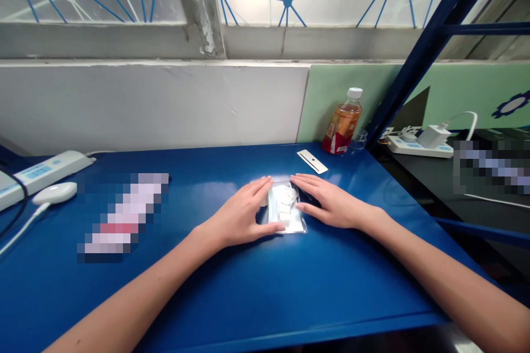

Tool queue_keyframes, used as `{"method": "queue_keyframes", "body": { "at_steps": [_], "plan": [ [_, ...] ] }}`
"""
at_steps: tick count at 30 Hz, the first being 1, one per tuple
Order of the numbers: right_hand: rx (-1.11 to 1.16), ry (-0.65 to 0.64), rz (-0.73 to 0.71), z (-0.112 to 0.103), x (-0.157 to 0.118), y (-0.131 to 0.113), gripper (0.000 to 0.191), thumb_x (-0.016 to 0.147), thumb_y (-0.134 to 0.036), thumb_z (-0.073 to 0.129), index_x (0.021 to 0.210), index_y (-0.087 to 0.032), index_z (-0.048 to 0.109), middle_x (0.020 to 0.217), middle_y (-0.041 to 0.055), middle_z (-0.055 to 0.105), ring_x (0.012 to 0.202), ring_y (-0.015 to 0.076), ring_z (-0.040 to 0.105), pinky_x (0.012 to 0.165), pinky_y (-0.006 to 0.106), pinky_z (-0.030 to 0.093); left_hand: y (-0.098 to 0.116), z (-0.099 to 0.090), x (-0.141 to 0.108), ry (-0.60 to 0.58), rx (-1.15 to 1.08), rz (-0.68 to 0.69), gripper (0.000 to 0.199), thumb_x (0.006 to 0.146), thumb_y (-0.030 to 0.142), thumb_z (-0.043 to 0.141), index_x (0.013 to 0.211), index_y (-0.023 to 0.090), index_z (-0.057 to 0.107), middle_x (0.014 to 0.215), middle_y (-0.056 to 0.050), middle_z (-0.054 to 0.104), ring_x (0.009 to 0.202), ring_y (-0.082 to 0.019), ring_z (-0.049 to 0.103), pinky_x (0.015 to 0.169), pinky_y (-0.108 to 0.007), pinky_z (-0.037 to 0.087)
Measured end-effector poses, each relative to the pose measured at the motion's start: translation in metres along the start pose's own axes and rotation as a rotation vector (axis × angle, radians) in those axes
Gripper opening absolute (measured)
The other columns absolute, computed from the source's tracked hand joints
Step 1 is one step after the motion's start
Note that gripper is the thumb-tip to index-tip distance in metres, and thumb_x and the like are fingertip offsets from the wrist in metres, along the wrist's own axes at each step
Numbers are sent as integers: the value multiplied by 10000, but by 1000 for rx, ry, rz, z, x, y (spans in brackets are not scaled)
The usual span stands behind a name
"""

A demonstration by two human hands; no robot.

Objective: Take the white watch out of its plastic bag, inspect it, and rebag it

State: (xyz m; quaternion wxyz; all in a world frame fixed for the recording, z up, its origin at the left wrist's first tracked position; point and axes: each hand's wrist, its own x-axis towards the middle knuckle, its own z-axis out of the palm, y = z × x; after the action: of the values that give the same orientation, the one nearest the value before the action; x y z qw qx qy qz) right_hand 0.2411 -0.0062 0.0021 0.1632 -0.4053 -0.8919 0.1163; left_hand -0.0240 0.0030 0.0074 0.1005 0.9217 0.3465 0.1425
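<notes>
A small clear plastic bag [286, 215] with white pieces inside lies flat on the blue table, between my two hands. My left hand [244, 212] rests along the bag's left side, fingers stretched forward and thumb over its lower left part. On the other side, my right hand [331, 201] reaches in with fingers extended, its fingertips at the upper right edge and its thumb near the right side. Both hands are open, lying around the bag rather than wrapped on it. The exact pieces in the bag are hard to make out through the glare.
Behind the right hand lies a white card [312, 161] with a dark slot. A drink bottle [343, 121] stands at the back right beside a blue metal post [414, 74]. Leftward are a pixelated item [126, 215], a white power strip [45, 174] and a white cabled device [56, 193].
</notes>
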Motion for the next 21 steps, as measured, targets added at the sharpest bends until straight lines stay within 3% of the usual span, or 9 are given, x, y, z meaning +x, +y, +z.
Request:
{"method": "queue_keyframes", "body": {
  "at_steps": [5, 10, 16, 21],
  "plan": [
    [0, -156, 66, -3, -1, -3, 1044, 824, -697, 567, 1525, 11, 257, 1576, 242, 271, 1478, 356, 229, 1179, 512, 298, -2, 2, 0, -91, 51, -41, 929, 830, 758, 522, 1498, 137, 345, 1535, -193, 377, 1433, -340, 333, 1150, -481, 294],
    [19, -201, 89, -5, -2, -1, 1197, 721, -793, 593, 1555, -38, 183, 1618, 196, 142, 1502, 355, 108, 1202, 529, 223, -2, -3, 1, -153, 49, -57, 1077, 765, 841, 501, 1520, 99, 305, 1561, -202, 315, 1451, -356, 284, 1168, -484, 255],
    [68, -177, 108, -1, -1, 4, 1194, 692, -785, 633, 1565, -96, 197, 1620, 175, 164, 1500, 365, 117, 1196, 547, 228, -6, -2, 0, -117, 45, -50, 1078, 740, 855, 517, 1511, 125, 332, 1550, -187, 350, 1437, -354, 318, 1150, -477, 287],
    [72, -156, 101, 2, -1, 6, 1186, 700, -764, 644, 1557, -68, 211, 1615, 193, 174, 1497, 362, 141, 1198, 539, 226, -6, -2, 2, -124, 46, -49, 1065, 763, 831, 523, 1519, 112, 312, 1556, -190, 338, 1440, -347, 311, 1155, -476, 278]
  ]
}}
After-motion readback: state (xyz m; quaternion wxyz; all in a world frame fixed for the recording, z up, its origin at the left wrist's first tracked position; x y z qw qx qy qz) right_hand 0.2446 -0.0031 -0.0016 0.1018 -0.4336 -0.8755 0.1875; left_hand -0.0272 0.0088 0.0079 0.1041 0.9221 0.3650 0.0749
